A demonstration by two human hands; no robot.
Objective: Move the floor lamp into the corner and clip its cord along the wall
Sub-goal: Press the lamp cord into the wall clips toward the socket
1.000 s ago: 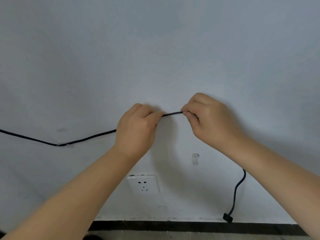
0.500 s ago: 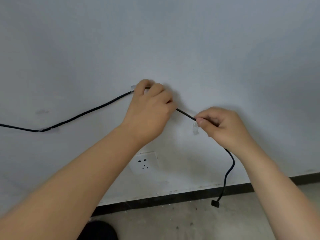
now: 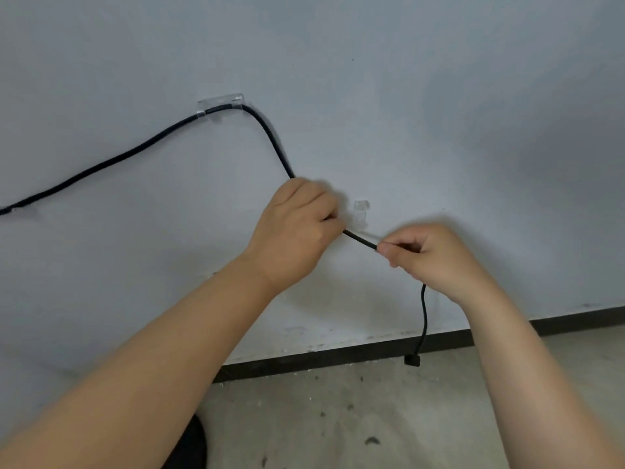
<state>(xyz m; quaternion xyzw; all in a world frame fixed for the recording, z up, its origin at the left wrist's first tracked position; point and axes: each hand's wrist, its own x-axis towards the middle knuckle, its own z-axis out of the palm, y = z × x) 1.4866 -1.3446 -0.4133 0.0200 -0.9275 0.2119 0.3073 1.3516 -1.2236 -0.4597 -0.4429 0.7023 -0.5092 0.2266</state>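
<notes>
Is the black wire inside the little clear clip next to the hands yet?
Not yet. The clear clip is empty, and the cord runs just below it, pinched between the left hand and right hand.

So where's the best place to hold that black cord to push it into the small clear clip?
Probably the straight stretch of cord just below the empty clip, pinched either side as the left hand and right hand do now, coming from the room side. It is thin and limp, so a short taut span should press in more easily.
</notes>
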